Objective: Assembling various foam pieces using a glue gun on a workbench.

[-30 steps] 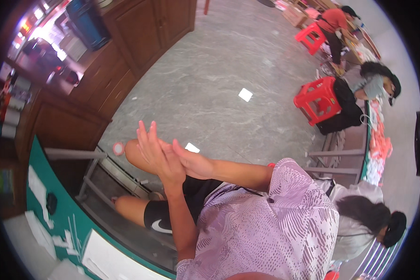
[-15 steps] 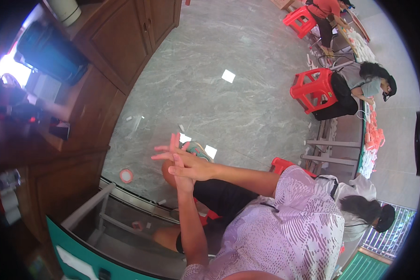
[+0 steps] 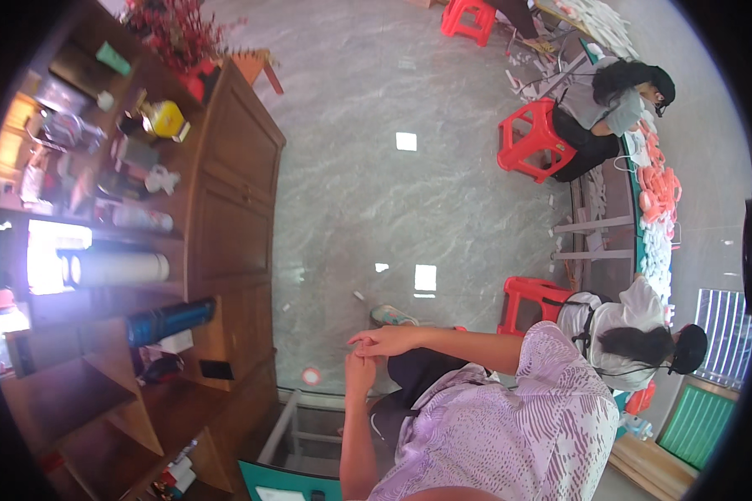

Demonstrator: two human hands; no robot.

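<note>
My two hands meet in front of my lap. My right hand (image 3: 387,341) comes in from the right, its fingers bent over the fingers of my left hand. Below it, my left hand (image 3: 359,372) is raised with its fingers curled into a loose fist. Whether anything lies between its fingers is hidden. Patterned pale lilac cloth (image 3: 510,417) covers my upper body, and a greenish shoe (image 3: 393,316) shows past my knee.
On the left stands a wooden cabinet (image 3: 230,184) with crowded shelves. A teal-topped table (image 3: 292,483) is at the lower edge. Co-workers sit on red stools (image 3: 536,142) along a bench with orange and white pieces (image 3: 660,196). A tape roll (image 3: 311,376) lies on the grey floor.
My view has turned left, bringing more of the shelves in. My fingers, stretched and spread across each other before, are now folded together.
</note>
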